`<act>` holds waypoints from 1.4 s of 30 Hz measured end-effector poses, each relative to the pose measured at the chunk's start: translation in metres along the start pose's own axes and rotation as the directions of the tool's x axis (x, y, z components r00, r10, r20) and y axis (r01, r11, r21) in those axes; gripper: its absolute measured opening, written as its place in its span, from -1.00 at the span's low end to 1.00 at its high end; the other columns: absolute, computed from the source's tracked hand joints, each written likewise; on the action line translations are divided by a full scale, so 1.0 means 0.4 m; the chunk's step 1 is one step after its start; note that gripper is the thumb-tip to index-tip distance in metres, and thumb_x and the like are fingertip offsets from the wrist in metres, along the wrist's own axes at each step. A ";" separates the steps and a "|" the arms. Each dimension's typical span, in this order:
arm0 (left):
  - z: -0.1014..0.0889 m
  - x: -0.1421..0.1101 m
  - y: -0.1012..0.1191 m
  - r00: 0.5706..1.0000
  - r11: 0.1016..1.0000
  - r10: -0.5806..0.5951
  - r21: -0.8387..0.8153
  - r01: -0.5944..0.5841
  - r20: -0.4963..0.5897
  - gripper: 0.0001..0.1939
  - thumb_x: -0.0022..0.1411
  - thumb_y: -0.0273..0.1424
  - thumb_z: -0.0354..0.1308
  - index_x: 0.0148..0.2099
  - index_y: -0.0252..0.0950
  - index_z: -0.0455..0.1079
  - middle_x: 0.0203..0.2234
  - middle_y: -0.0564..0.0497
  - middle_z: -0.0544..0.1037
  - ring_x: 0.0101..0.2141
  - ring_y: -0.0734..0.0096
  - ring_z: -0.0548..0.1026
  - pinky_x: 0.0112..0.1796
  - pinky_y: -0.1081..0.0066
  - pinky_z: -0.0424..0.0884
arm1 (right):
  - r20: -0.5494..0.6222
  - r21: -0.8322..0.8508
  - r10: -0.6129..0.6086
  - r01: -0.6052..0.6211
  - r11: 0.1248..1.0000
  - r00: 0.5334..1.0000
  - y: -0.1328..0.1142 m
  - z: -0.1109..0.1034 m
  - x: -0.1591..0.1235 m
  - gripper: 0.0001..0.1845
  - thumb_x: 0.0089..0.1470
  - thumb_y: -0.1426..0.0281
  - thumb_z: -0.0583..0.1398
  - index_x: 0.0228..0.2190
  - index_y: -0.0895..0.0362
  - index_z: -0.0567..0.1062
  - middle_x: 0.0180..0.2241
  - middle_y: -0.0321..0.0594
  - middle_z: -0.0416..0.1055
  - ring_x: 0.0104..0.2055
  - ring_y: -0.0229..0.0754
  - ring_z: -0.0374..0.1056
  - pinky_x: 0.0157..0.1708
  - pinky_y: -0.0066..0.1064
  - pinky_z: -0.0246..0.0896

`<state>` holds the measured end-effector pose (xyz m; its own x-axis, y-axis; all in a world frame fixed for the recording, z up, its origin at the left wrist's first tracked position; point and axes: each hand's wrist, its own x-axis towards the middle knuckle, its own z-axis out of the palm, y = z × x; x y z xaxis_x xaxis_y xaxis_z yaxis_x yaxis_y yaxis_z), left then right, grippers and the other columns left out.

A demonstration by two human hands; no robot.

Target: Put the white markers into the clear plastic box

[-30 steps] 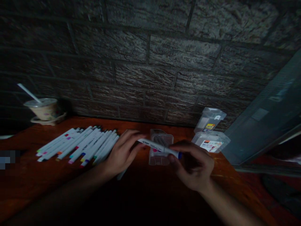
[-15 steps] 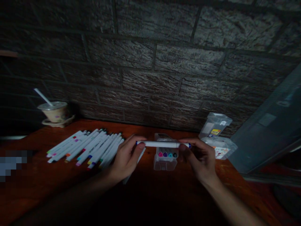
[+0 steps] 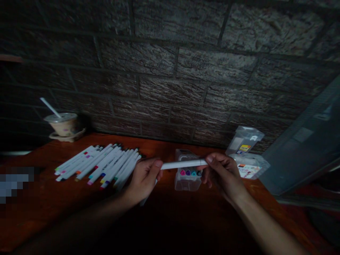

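A white marker (image 3: 183,164) is held level between my two hands. My left hand (image 3: 145,177) is closed round its left end, and my right hand (image 3: 223,173) pinches the right end; both tips are covered by fingers. Behind and below the marker stands a clear plastic case (image 3: 187,185), with several markers in it showing pink, purple, blue and dark ends. Another white marker (image 3: 145,201) lies on the table, partly hidden under my left hand. To the left, many white markers (image 3: 106,164) with coloured ends lie side by side in a spread pile.
A lidded drink cup (image 3: 63,126) with a straw sits in a carrier at the back left of the wooden table (image 3: 53,212). At the right back are a clear upright container (image 3: 243,140) and a clear labelled lid or box (image 3: 252,166). A brick wall (image 3: 164,88) rises behind.
My fingers have shifted over the marker's ends, hiding the blue tips that showed before. The marker now tilts slightly, its right end higher. The view has moved a little.
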<state>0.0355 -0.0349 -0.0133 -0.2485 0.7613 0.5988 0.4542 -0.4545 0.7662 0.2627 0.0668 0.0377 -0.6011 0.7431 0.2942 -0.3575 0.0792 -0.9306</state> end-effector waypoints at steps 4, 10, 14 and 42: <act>0.005 -0.001 -0.005 1.000 0.999 -0.025 -0.020 0.025 -0.001 -0.24 0.49 0.11 -0.16 -0.65 -0.24 0.27 -0.77 0.07 0.34 -0.68 0.46 0.35 -0.57 0.44 0.23 | -0.006 -0.031 -0.009 0.009 0.999 1.000 0.002 0.001 0.002 -0.59 0.12 0.11 0.41 -0.53 0.20 0.68 -0.71 -0.17 0.53 -0.76 -0.30 0.38 -0.79 -0.62 0.29; 0.007 0.007 0.026 0.999 0.998 -0.038 -0.045 0.037 -0.026 -0.31 0.51 0.04 -0.12 -0.58 -0.24 0.30 -0.74 0.07 0.36 -0.66 0.45 0.36 -0.57 0.44 0.26 | -0.020 -0.038 -0.023 0.023 0.999 1.000 -0.001 -0.003 0.004 -0.79 0.07 0.26 0.46 -0.41 0.16 0.69 -0.61 -0.21 0.60 -0.71 -0.26 0.44 -0.75 -0.56 0.36; 0.008 0.008 0.040 0.998 0.997 0.009 -0.078 -0.013 -0.056 -0.47 0.52 -0.04 -0.04 -0.46 -0.23 0.29 -0.71 0.13 0.35 -0.67 0.49 0.32 -0.60 0.48 0.23 | -0.015 -0.052 -0.059 0.058 0.997 0.998 0.001 -0.010 0.005 -0.81 0.06 0.31 0.46 -0.27 0.12 0.70 -0.59 -0.25 0.59 -0.68 -0.29 0.42 -0.73 -0.57 0.33; 0.013 0.010 0.033 0.955 0.945 0.237 0.184 -0.269 0.181 -0.89 0.39 -0.37 0.26 -0.13 -0.30 0.57 -0.43 0.03 0.59 -0.50 0.47 0.49 -0.49 0.47 0.41 | -0.193 -0.088 -0.222 0.208 0.974 0.956 0.006 -0.020 0.001 -0.87 0.04 0.35 0.45 -0.33 0.05 0.65 -0.71 -0.44 0.33 -0.75 -0.37 0.19 -0.76 -0.58 0.07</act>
<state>0.0449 -0.0357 -0.0020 0.0249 0.7028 0.7110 0.6539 -0.5494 0.5201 0.2673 0.0725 0.0337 -0.3569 0.8211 0.4454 -0.4104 0.2905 -0.8644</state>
